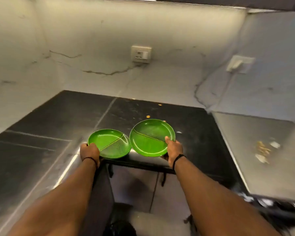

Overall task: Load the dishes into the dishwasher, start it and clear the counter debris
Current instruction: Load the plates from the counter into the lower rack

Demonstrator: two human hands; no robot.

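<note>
So closest in, below both wrists, there's just floor [134, 183] and something dark and blurry at the bottom edge, can't make out what it is. Each wrist has a thin black band [90, 159] on it.

The left hand [89, 150] grips the near-left rim of a green plate [111, 142], fingers curled over the edge. Looks like there might be a second plate stacked right under it, but it's hard to say for sure. The right hand [173, 148] pinches the near-right rim of another green plate [151, 137], thumb on top, fingers underneath, and this one is tilted up toward the camera. The two plates sit side by side and nearly touch between the hands, both right over the front edge of the dark counter [58, 120]. Both arms are stretched out straight ahead, roughly parallel.

Just past the right-hand plate there are a few small orange-ish crumbs [148, 116] on the counter. Off to the right of the right hand is a paler surface [262, 167] with a little pile of scraps [263, 151] on it.

Further back, beyond both hands, the marble-look wall [92, 40] has a socket [141, 53] dead ahead and another switch plate [239, 64] on the right-side wall.
</note>
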